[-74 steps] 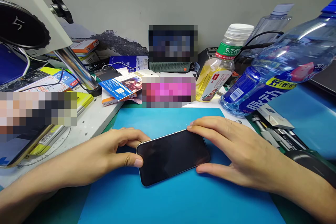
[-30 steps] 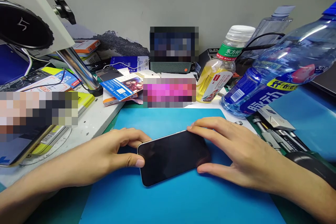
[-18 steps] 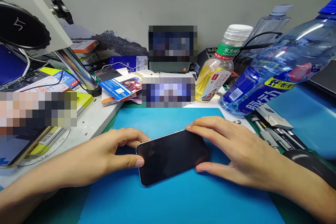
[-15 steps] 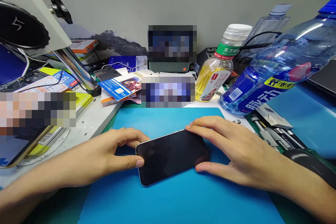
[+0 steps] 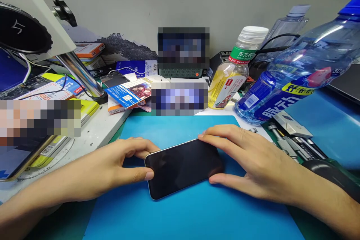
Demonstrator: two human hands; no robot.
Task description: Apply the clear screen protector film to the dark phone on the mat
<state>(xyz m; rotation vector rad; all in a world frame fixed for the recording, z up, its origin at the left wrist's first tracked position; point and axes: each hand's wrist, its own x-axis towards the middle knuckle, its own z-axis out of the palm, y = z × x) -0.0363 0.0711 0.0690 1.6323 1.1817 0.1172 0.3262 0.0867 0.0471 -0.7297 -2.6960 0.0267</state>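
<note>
A black smartphone (image 5: 182, 167) lies screen-up on a blue work mat (image 5: 174, 210), its screen dark. My left hand (image 5: 118, 165) grips its left end, thumb on the near corner and fingers curled over the far corner. My right hand (image 5: 247, 163) grips the right end, index finger along the far edge and thumb at the near right corner. Both hands rest on the mat.
A large blue-labelled water bottle (image 5: 292, 71) lies tilted at the right, beside a yellow-liquid bottle (image 5: 233, 71). Metal tools (image 5: 292, 142) lie to the right of the mat. A lamp stand (image 5: 81, 75), boxes and cards crowd the left and back.
The hands and phone have barely shifted; the view drifted slightly.
</note>
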